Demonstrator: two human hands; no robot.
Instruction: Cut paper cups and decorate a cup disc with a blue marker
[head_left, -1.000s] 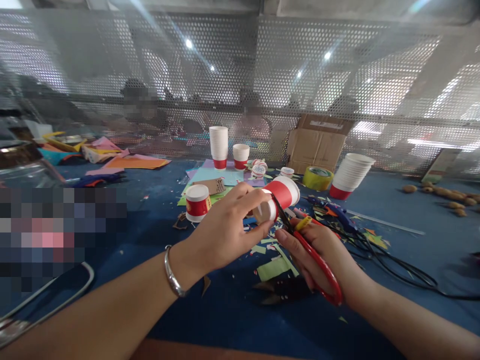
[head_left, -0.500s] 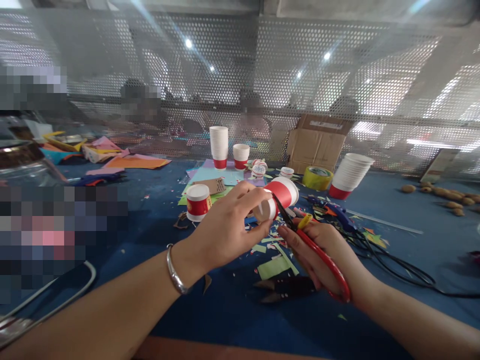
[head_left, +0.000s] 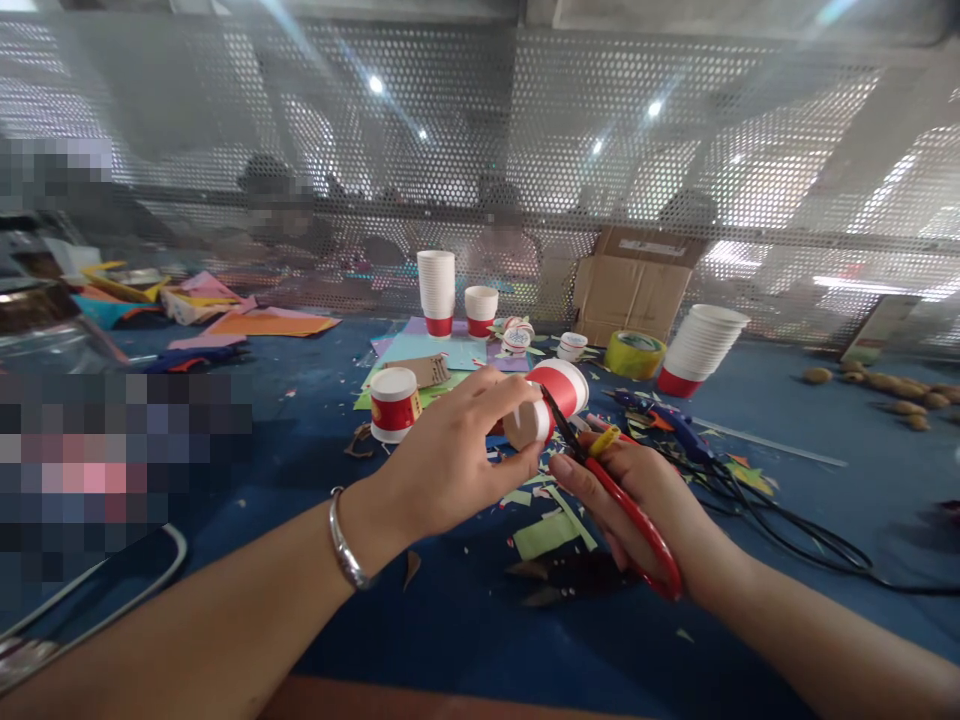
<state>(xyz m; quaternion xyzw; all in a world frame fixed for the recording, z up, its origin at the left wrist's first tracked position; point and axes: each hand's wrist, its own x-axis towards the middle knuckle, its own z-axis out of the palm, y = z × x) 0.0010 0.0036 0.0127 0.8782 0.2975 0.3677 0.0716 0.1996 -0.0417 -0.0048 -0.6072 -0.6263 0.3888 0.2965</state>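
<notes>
My left hand (head_left: 469, 440) grips a red and white paper cup (head_left: 561, 388) tilted on its side, its base end toward me. Red-handled scissors (head_left: 634, 525) are in my right hand (head_left: 649, 490), fingers wrapped around the handles. Their dark blades meet the cup's wall near its base, beside my left fingertips. Just left of my left hand, another red and white paper cup (head_left: 394, 405) stands upside down on the table. Below the hands lie a piece of green paper (head_left: 544, 536) and dark thread snips (head_left: 562, 580), partly in shadow.
Stacked paper cups (head_left: 437, 292) stand at the back, with a leaning stack (head_left: 701, 350) at right. Yellow tape (head_left: 634, 354) sits before a cardboard box (head_left: 637, 285). A blue glue gun (head_left: 686, 430) trails black cable. Peanut-like brown pieces (head_left: 900, 388) lie far right, colored paper (head_left: 270, 323) left.
The held cup has shifted slightly left and tilted a little. My right hand and the scissors have moved slightly left with it, the blades still at the cup's wall.
</notes>
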